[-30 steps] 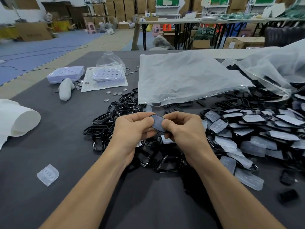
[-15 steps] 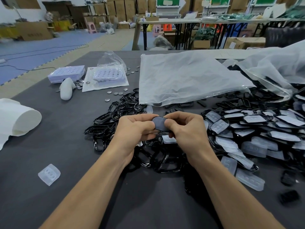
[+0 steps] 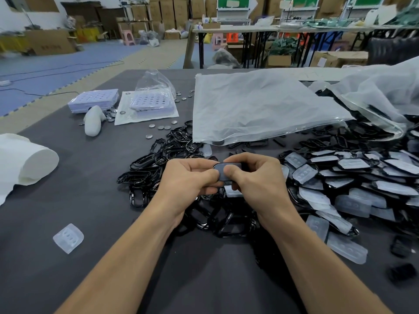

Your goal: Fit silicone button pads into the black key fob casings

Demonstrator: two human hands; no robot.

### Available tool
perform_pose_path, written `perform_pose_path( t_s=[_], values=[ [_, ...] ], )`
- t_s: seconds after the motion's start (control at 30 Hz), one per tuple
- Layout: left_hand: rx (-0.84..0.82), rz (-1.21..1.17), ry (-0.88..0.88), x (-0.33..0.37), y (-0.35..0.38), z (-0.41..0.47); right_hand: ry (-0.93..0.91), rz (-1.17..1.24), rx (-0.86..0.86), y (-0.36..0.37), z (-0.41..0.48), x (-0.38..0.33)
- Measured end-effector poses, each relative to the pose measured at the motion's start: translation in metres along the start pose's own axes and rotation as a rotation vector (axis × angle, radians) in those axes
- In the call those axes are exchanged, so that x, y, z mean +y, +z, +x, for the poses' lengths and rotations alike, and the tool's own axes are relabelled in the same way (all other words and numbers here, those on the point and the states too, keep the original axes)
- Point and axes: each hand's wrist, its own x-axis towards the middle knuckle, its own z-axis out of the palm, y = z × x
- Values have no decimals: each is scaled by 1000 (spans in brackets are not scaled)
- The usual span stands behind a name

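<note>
The two hands are close together over the middle of the dark worktop (image 3: pixel 95 200). The left hand (image 3: pixel 188 179) and the right hand (image 3: pixel 257 177) both hold one black casing (image 3: pixel 227 167) up between them; the fingers of each hand curl round it, and both thumbs press on its grey face, side by side. The thumbs hide a lot of it, so I cannot tell how far the pad is in.

Right under the hands and off to the left lies a heap of empty casings (image 3: pixel 158 159), black and shiny. To the right is a big heap of filled casings (image 3: pixel 353 177) with pale pads on top; some lie just beside the right arm. One loose pad (image 3: pixel 68 238) lies alone on the left, well apart from both heaps.

A flat clear bag (image 3: pixel 260 105) lies behind the hands, and its near edge rests on some black parts. A white roll (image 3: pixel 29 162) sits at the far left edge. Two stacks of pale trays (image 3: pixel 95 99) sit at the back left, with small silver discs (image 3: pixel 161 127) lying near them.
</note>
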Motion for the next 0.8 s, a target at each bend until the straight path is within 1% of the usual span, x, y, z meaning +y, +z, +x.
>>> perform_pose_path(
  t_s=[0.13,0.27,0.33,0.47,0.6,0.7,0.73,0.8],
  values=[
    [18,-36,-6,-2,3,0,-6,4,10,-2,1,1],
    [49,-18,22,-5,4,2,-3,34,-32,-5,0,0],
    [81,-13,37,-4,5,3,22,78,-47,-6,0,-2],
    [173,-6,75,-4,6,4,56,157,-19,-8,1,-2],
    [179,91,125,-7,7,4,54,168,-19,-8,1,-2],
    [143,296,185,-9,7,4,4,88,-35,-4,1,-1],
    [132,332,199,-9,7,4,-12,58,-39,-4,1,0],
    [119,301,211,-8,8,4,-28,20,-48,-4,0,1]
  ],
)
